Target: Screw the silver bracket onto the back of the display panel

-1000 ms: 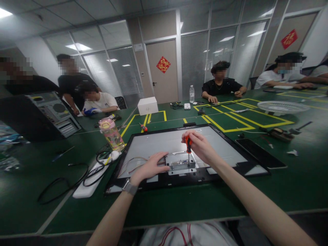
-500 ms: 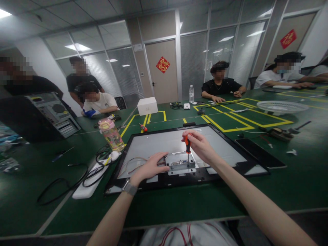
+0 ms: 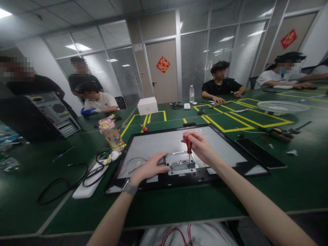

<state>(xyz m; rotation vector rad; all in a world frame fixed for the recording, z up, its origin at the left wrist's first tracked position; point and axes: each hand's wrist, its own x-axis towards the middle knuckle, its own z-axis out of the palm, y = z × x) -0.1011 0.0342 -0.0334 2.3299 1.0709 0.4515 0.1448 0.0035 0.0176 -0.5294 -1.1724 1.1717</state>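
A flat display panel (image 3: 151,143) with a black frame lies back side up on the green table. On its lower middle sits a small metal bracket (image 3: 183,165) with connectors along it. My right hand (image 3: 199,145) is closed round the handle of an orange and black screwdriver (image 3: 189,146). The screwdriver stands upright, its tip down at the right part of the bracket. My left hand (image 3: 151,166) lies flat with fingers stretched, its fingertips at the bracket's left edge. Thin wires (image 3: 133,160) run under that hand.
Left of the panel are a white power strip (image 3: 88,184) with black cables and a pink-lidded bottle (image 3: 111,135). A black phone (image 3: 260,152) lies to the right. Behind stand a red screwdriver (image 3: 144,127) and a white box (image 3: 148,106). Several people are round the table.
The screwdriver and my right hand have shifted very slightly to the right, with the tip still at the bracket. My left hand stays in place.
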